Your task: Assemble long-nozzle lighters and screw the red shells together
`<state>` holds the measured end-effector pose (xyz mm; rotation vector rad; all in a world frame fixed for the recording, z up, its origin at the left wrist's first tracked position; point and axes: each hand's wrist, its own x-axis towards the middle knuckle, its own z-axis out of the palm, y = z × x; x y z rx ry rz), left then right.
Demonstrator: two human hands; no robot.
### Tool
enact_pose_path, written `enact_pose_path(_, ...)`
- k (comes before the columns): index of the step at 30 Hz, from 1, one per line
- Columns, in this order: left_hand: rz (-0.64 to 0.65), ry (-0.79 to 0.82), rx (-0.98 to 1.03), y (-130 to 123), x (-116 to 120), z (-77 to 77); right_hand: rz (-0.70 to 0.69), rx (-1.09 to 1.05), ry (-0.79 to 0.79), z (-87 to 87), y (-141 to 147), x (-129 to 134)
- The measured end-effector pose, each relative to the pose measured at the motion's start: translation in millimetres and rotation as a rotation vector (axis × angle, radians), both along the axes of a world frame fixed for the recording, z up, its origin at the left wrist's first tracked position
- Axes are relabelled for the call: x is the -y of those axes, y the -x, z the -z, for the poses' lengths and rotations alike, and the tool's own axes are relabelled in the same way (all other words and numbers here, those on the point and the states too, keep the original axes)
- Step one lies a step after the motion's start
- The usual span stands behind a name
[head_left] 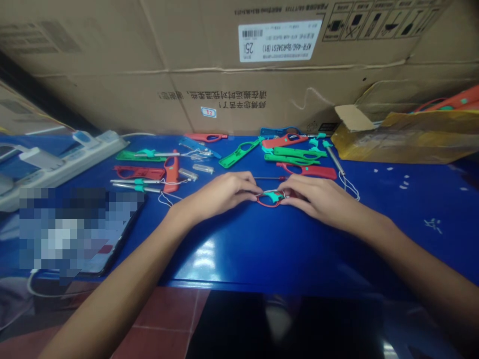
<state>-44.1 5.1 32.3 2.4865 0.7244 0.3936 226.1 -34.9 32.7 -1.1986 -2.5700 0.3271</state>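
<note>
Between my two hands is a red lighter casing (266,203) with a teal trigger (276,196) and some white wire at it. My left hand (232,189) pinches its left end. At the other end, the fingers of my right hand (318,194) are closed on the casing and cover part of it. Just behind the fingers lies a thin metal rod with a red end (275,178). Farther back are green casing halves (295,154) and a red casing (318,171). To the left lie clear fuel tanks (203,168) and metal lighter tubes with white wires (136,187).
A tall cardboard box (149,99) stands along the back. An open, taped carton (407,137) with red casings is at the right. A tablet-like device (119,244) and a power strip (88,157) occupy the left. Small white scraps (404,183) dot the blue table (239,249).
</note>
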Motion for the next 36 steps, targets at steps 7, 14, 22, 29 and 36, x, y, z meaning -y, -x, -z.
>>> enact_pose_path(7,-0.008,-0.019,-0.003,-0.5,0.3,0.1,0.001,0.001,0.002,-0.6,1.7,0.8)
enact_pose_path(14,-0.002,-0.027,-0.012,-0.4,-0.7,1.4,0.008,0.013,0.000,0.9,0.9,-0.4)
enact_pose_path(22,-0.034,-0.089,-0.058,-0.9,2.3,-2.0,-0.027,0.011,0.025,-0.1,-0.6,-1.9)
enact_pose_path(29,-0.036,-0.213,-0.079,-0.3,0.6,-0.8,-0.028,0.014,0.026,3.2,-2.2,-3.6)
enact_pose_path(36,-0.051,-0.361,-0.177,-1.1,3.8,-3.6,-0.014,0.075,-0.027,-1.6,0.4,0.6)
